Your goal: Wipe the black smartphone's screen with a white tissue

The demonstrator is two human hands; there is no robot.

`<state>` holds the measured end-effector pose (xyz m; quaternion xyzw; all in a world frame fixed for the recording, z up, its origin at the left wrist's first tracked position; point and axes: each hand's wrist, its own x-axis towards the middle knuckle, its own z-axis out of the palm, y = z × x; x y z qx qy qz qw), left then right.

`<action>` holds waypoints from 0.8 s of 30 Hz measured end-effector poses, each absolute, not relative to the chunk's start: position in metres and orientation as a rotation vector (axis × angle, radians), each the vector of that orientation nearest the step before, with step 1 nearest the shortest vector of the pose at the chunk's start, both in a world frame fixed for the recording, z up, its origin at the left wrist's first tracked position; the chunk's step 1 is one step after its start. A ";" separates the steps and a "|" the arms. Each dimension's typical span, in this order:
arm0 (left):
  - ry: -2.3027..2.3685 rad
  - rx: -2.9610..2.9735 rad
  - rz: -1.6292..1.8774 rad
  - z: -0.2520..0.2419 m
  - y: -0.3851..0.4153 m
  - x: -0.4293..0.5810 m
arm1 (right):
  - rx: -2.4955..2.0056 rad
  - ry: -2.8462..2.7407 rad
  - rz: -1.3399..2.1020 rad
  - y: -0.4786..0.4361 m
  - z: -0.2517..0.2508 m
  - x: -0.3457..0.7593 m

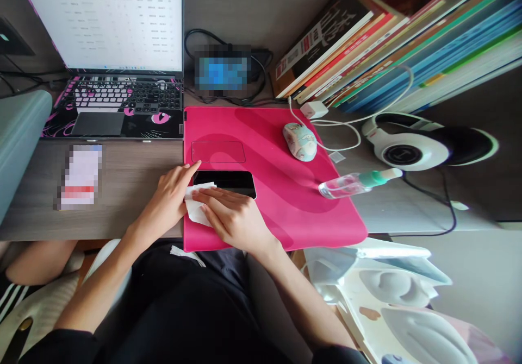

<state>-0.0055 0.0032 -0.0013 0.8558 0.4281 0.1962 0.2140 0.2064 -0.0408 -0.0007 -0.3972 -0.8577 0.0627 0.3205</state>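
White and thin, the wipe [194,212] is under your right hand [234,217], which holds it with fingers and thumb and pushes it down on the left part of the phone [226,182]. Your left hand [173,190] is by the phone's left end, with its pointing finger stretched out; I cannot tell if it grips anything. The phone lies flat, black screen up, near the left edge of the pink mat [285,217]. Just past the phone, a thin clear sheet [218,152] lies on the mat too. To the right are a small bottle [342,185] with a green neck and a pale computer mouse [299,141]. Farther out on your brown worktop [130,176] are big white headphones [408,153], a row of books [367,54] and an open laptop [100,124].
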 end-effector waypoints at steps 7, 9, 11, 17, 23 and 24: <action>1.242 2.342 0.612 -0.006 0.002 -0.005 | -1.192 -2.291 0.132 -0.026 -0.006 0.195; 1.248 2.334 0.624 -0.007 0.002 -0.004 | -1.219 -2.291 0.117 -0.022 -0.006 0.192; 1.246 2.328 0.628 -0.008 0.003 -0.004 | -1.254 -2.289 0.101 -0.019 -0.008 0.190; 1.250 2.335 0.630 -0.008 0.003 -0.003 | -1.290 -2.237 0.050 -0.020 -0.015 0.190; 1.241 2.380 0.629 -0.007 0.002 -0.001 | -1.296 -2.199 0.087 -0.028 -0.017 0.198; 1.243 2.387 0.620 -0.007 0.002 -0.001 | -1.291 -2.202 0.089 -0.030 -0.017 0.200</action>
